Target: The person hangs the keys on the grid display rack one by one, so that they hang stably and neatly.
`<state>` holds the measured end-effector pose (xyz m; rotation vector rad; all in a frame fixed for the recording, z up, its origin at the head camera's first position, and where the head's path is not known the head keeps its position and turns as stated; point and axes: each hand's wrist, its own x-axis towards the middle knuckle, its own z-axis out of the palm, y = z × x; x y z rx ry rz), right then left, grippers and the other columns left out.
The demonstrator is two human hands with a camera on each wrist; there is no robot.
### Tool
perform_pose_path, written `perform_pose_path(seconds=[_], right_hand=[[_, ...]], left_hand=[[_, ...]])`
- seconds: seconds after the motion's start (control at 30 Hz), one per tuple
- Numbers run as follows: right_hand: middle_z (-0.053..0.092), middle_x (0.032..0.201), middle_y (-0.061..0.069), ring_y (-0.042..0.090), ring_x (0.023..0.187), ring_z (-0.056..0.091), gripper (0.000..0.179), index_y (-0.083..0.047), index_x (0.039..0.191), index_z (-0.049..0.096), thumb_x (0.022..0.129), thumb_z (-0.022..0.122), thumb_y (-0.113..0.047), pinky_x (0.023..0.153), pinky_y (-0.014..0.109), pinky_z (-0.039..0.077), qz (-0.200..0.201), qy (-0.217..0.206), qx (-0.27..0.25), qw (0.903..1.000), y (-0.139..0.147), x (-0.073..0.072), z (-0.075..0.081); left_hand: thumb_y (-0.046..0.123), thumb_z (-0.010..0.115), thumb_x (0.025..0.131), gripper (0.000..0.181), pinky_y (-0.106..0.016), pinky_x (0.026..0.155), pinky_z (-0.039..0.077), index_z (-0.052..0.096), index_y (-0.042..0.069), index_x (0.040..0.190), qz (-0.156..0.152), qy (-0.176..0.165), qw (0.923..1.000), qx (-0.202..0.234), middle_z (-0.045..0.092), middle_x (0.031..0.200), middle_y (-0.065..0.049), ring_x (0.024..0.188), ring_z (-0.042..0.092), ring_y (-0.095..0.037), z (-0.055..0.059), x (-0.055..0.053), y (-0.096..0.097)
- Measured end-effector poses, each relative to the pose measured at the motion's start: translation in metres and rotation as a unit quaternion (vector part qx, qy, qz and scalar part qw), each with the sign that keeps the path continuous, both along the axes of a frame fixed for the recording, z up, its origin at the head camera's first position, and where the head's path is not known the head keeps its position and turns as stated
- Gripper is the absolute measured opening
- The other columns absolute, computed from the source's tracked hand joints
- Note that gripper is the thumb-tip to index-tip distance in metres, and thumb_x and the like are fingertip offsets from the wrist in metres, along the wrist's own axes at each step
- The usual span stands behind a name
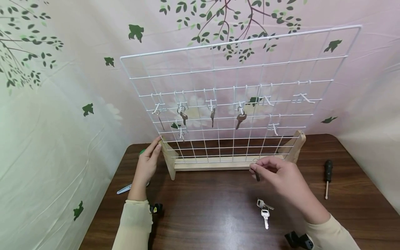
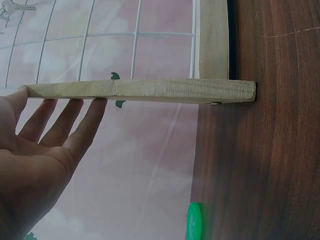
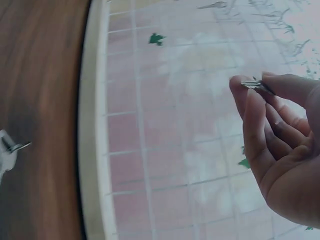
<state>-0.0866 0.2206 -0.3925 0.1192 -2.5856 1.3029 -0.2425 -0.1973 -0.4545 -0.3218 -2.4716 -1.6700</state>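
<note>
A white wire grid rack [image 1: 218, 139] stands in a wooden base, tilted in the head view. My left hand [image 1: 147, 166] holds the upper end of its left wooden side piece [image 2: 150, 91], thumb at the end and fingertips against the outer face. In front of the grid, near the base's right part, my right hand [image 1: 282, 177] pinches a small key [image 1: 257, 176] with a ring between thumb and fingers. Several keys, one of them a brown key [image 1: 241, 119], hang from white hooks on the grid. Other hooks, such as the right one [image 1: 303, 98], carry nothing.
Two silver keys [image 1: 265, 217] lie on the brown table [image 1: 200, 222] below my right hand. A screwdriver [image 1: 327, 175] lies at the right. Left of the rack are a pale blue flat object [image 1: 124, 189] and a green round object [image 2: 194, 221]. Patterned cloth [image 1: 78, 139] encloses the table.
</note>
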Motion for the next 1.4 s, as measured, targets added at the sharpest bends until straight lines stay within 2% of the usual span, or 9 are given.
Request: perform_pose_path(seconds=[0.1,0.37,0.53,0.6,0.7,0.9,1.0,1.27,1.4], right_hand=[[0.080,0.083,-0.003,0.005,0.067,0.071,0.010,-0.018,0.097,0.078,0.101,0.077,-0.026,0.059,0.021,0.057,-0.006,0.009,-0.027,0.9996,-0.001,0.002,0.010],[0.074,0.078,-0.005,0.008,0.065,0.070,0.009,-0.022,0.099,0.078,0.101,0.077,-0.030,0.053,0.023,0.049,-0.041,0.052,-0.033,0.9972,-0.002,0.001,0.033],[0.077,0.084,-0.017,0.009,0.065,0.071,0.008,-0.016,0.105,0.079,0.102,0.076,-0.023,0.050,0.024,0.049,-0.038,0.088,-0.060,0.9935,0.000,-0.003,0.048],[0.078,0.087,-0.020,0.008,0.066,0.071,0.008,-0.013,0.107,0.079,0.103,0.075,-0.018,0.054,0.021,0.052,-0.035,0.108,-0.070,0.9911,0.000,-0.004,0.054],[0.079,0.089,-0.019,0.009,0.066,0.073,0.010,-0.008,0.110,0.078,0.103,0.073,-0.013,0.061,0.019,0.058,-0.032,0.130,-0.092,0.9867,0.001,-0.007,0.062],[0.081,0.093,-0.017,0.010,0.068,0.074,0.013,-0.009,0.113,0.077,0.103,0.073,-0.016,0.054,0.019,0.051,-0.047,0.154,-0.111,0.9806,0.001,-0.012,0.078],[0.082,0.097,-0.017,0.010,0.068,0.074,0.016,-0.007,0.116,0.078,0.104,0.072,-0.016,0.061,0.018,0.056,-0.052,0.166,-0.124,0.9771,0.001,-0.016,0.083],[0.085,0.101,-0.001,0.012,0.071,0.076,0.022,0.001,0.118,0.075,0.103,0.073,-0.016,0.061,0.021,0.062,-0.002,0.172,-0.250,0.9530,0.002,-0.028,0.088],[0.085,0.102,-0.002,0.011,0.071,0.077,0.025,-0.001,0.121,0.075,0.104,0.072,-0.020,0.061,0.020,0.061,-0.007,0.159,-0.250,0.9549,0.004,-0.033,0.087]], left_hand=[[0.032,0.051,0.115,0.047,-0.048,0.128,0.040,0.051,0.025,0.161,-0.001,0.002,1.0000,0.001,0.051,0.166,-0.002,0.155,0.046,-0.024,0.000,0.000,-0.001],[0.030,0.051,0.115,0.047,-0.046,0.128,0.039,0.051,0.024,0.161,-0.003,0.001,1.0000,0.003,0.051,0.166,-0.002,0.155,0.046,-0.023,0.000,0.000,-0.001],[0.031,0.051,0.115,0.046,-0.048,0.128,0.040,0.051,0.024,0.161,-0.001,0.001,1.0000,0.004,0.051,0.166,-0.003,0.155,0.046,-0.024,0.000,0.000,0.000],[0.032,0.051,0.115,0.046,-0.049,0.128,0.040,0.051,0.024,0.161,0.000,0.002,1.0000,0.004,0.051,0.166,-0.003,0.155,0.046,-0.025,-0.001,0.000,0.000],[0.032,0.051,0.115,0.046,-0.050,0.129,0.039,0.052,0.024,0.161,-0.001,0.003,1.0000,0.003,0.051,0.166,-0.003,0.156,0.046,-0.026,-0.001,0.000,0.000],[0.031,0.052,0.115,0.046,-0.048,0.129,0.039,0.053,0.024,0.160,0.000,0.004,1.0000,0.003,0.052,0.165,-0.003,0.155,0.047,-0.024,0.000,0.000,0.000],[0.030,0.052,0.115,0.046,-0.048,0.129,0.039,0.053,0.023,0.160,0.002,0.005,1.0000,0.004,0.052,0.165,-0.004,0.155,0.047,-0.025,0.001,0.001,0.000],[0.031,0.052,0.115,0.046,-0.049,0.128,0.040,0.053,0.023,0.160,0.000,0.006,1.0000,0.002,0.053,0.165,-0.005,0.154,0.048,-0.025,0.001,0.001,0.000],[0.031,0.051,0.115,0.046,-0.049,0.128,0.040,0.052,0.023,0.160,-0.001,0.005,1.0000,0.005,0.052,0.165,-0.005,0.154,0.048,-0.026,0.001,0.001,0.000]])
